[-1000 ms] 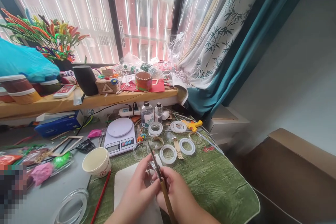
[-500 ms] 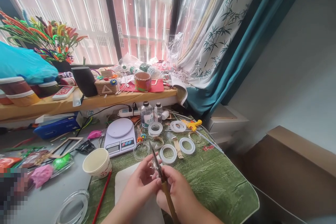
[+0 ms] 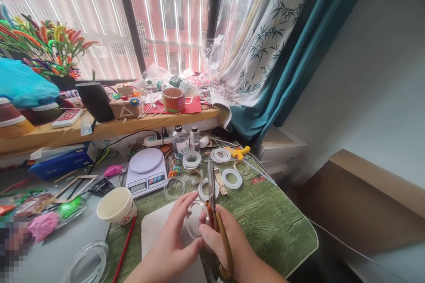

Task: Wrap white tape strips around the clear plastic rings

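Observation:
My left hand (image 3: 175,234) holds a clear ring (image 3: 196,220) between its thumb and fingers, over a white board (image 3: 151,225). Wrapped round the brown handles of metal scissors (image 3: 211,185), my right hand (image 3: 229,239) is closed beside the ring, its fingertips at the ring's right edge. The scissor blades point up and away. Several white ring moulds (image 3: 231,178) lie on the green mat just beyond my hands.
A white scale (image 3: 146,170), paper cup (image 3: 116,206) and red stick (image 3: 125,247) are left of my hands. Two bottles (image 3: 181,143) and a yellow glue gun (image 3: 239,153) stand or lie farther back. Clay and bags are at the far left.
The scissors have swung more upright and moved right of the ring, which now shows more clearly. My left fingers have spread wider. The whole view has shifted slightly.

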`<move>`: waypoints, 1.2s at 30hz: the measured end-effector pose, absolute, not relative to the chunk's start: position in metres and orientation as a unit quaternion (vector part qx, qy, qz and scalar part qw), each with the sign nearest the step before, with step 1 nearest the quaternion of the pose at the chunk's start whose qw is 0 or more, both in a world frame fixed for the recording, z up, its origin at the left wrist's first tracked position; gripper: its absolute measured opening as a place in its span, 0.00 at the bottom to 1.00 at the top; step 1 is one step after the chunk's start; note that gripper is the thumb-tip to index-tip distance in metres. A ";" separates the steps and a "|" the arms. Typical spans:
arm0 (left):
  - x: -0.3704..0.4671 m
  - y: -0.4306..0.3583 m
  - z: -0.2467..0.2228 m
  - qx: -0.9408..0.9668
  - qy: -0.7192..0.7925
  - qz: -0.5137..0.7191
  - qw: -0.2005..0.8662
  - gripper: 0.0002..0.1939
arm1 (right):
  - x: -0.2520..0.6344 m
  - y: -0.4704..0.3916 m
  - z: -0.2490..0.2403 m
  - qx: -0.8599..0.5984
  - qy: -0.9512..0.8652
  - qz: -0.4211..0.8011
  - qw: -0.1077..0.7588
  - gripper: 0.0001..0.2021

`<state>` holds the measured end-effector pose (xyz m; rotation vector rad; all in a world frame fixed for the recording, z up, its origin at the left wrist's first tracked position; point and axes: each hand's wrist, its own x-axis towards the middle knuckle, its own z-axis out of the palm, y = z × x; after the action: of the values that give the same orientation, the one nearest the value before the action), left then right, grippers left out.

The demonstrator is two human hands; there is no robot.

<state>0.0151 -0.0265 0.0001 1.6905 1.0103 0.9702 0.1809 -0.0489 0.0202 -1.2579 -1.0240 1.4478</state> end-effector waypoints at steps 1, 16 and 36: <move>0.013 -0.026 -0.002 0.711 0.404 0.377 0.435 0.37 | 0.181 -0.048 0.022 -0.524 -0.421 0.578 0.462 0.11; 0.019 -0.022 -0.009 0.661 0.402 0.383 0.505 0.34 | 0.193 -0.047 -0.006 -0.429 -0.442 0.632 0.471 0.20; 0.016 -0.021 -0.010 0.711 0.357 0.400 0.454 0.42 | 0.201 -0.028 -0.012 -0.242 -0.356 0.782 0.451 0.15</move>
<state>0.0156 -0.0209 -0.0097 1.7552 0.8819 0.9878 0.2008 -0.0277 -0.0116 -0.5981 -0.8803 1.9332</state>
